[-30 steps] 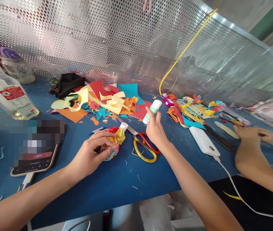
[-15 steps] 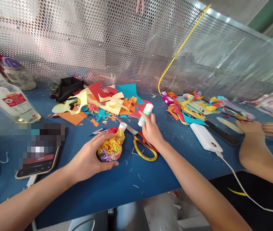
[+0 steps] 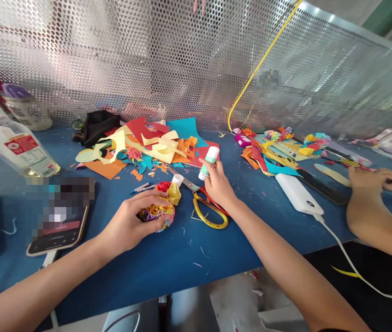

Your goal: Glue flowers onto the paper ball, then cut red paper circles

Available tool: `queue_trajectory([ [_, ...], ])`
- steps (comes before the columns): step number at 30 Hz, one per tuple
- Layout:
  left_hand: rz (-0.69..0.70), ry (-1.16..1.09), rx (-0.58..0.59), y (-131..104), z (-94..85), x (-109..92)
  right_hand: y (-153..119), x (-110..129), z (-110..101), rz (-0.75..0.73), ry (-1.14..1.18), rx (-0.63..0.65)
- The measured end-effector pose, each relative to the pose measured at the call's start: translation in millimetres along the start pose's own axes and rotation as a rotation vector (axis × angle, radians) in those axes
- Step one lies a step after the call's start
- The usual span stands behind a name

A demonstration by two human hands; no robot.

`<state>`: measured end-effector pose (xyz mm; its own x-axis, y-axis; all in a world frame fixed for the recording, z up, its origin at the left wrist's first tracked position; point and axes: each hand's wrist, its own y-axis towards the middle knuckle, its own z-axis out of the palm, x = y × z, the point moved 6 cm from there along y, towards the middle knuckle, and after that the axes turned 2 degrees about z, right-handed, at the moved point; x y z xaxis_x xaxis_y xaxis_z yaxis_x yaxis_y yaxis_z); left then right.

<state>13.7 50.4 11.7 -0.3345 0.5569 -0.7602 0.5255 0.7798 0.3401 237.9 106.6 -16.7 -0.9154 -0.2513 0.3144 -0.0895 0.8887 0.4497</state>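
Note:
My left hand (image 3: pixel 123 223) curls its fingers and thumb around a ball of rolled paper flowers (image 3: pixel 157 211) in yellow, purple and red, low on the blue table. A pale yellow paper piece (image 3: pixel 174 193) sticks out at its far right side. In my right hand (image 3: pixel 219 185) is an uncapped-looking glue stick (image 3: pixel 210 161), white with a green label, held nearly upright. A small white cap (image 3: pixel 177 180) stands just beyond the flower ball. Scissors (image 3: pixel 218 225) with yellow and red handles lie between my hands, partly under my right hand.
Coloured paper scraps (image 3: pixel 161 147) are heaped at the back. On the left are a phone (image 3: pixel 64 230), a clear bottle (image 3: pixel 23 147) and a jar (image 3: pixel 26 110). A power bank (image 3: pixel 298 194) with a cable and another person's hands (image 3: pixel 369 182) are on the right.
My left fingers and thumb have closed further over the paper flower ball, covering more of it. My right hand keeps the glue stick in nearly the same place. The view has shifted slightly.

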Motion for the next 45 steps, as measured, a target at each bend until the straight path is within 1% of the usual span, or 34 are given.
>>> queue_trajectory([
  [4, -0.05, 0.034, 0.037, -2.0, -1.3, 1.8, 0.1, -0.3, -2.8, -0.003, 0.011, -0.032],
  [7, -0.067, 0.149, 0.088, -3.9, -2.8, 0.8, 0.5, -0.1, -5.9, -0.014, 0.027, -0.059],
  [9, -0.054, 0.216, 0.087, -3.9, -5.7, -2.3, 0.8, -0.5, -7.8, -0.02, 0.037, -0.076],
  [10, -0.062, 0.207, 0.069, -3.6, -8.1, -3.2, 0.9, -1.1, -8.7, -0.021, 0.042, -0.086],
  [11, -0.093, 0.15, 0.047, -3.2, -10.7, -2.7, 1.0, -1.8, -9.6, -0.021, 0.047, -0.096],
  [12, -0.143, 0.047, 0.026, -3.0, -12.8, -0.6, 1.1, -2.6, -10.3, -0.022, 0.053, -0.106],
  [15, -0.313, -0.388, -0.017, -3.9, -14.6, 9.1, 1.0, -4.7, -11.7, -0.021, 0.075, -0.127],
  [16, -0.342, -0.511, -0.025, -4.0, -14.3, 11.2, 1.0, -5.2, -11.9, -0.02, 0.084, -0.131],
  [18, -0.361, -0.668, -0.049, -3.8, -14.4, 13.9, 1.0, -5.9, -12.4, -0.016, 0.099, -0.135],
  [26, -0.505, -0.924, -0.141, -6.8, -10.7, 25.8, 0.5, -4.5, -14.9, -0.027, 0.138, -0.139],
  [28, -0.525, -1.01, -0.124, -8.1, -9.6, 26.1, 0.0, -4.1, -15.3, -0.033, 0.148, -0.141],
  [31, -0.54, -1.102, -0.057, -9.7, -6.7, 23.3, -0.6, -4.3, -15.7, -0.037, 0.159, -0.145],
  [33, -0.569, -1.117, -0.039, -11.0, -5.2, 22.1, -1.0, -4.4, -16.0, -0.041, 0.164, -0.149],
  [37, -0.6, -1.1, -0.077, -11.1, -5.7, 20.1, -1.9, -3.3, -16.1, -0.05, 0.176, -0.158],
  [42, -0.661, -1.009, -0.077, -11.1, -4.0, 19.6, -2.7, -5.9, -14.8, -0.037, 0.179, -0.157],
  [45, -0.669, -0.96, -0.095, -10.6, -4.3, 21.1, -4.4, -7.5, -18.2, -0.021, 0.168, -0.165],
])
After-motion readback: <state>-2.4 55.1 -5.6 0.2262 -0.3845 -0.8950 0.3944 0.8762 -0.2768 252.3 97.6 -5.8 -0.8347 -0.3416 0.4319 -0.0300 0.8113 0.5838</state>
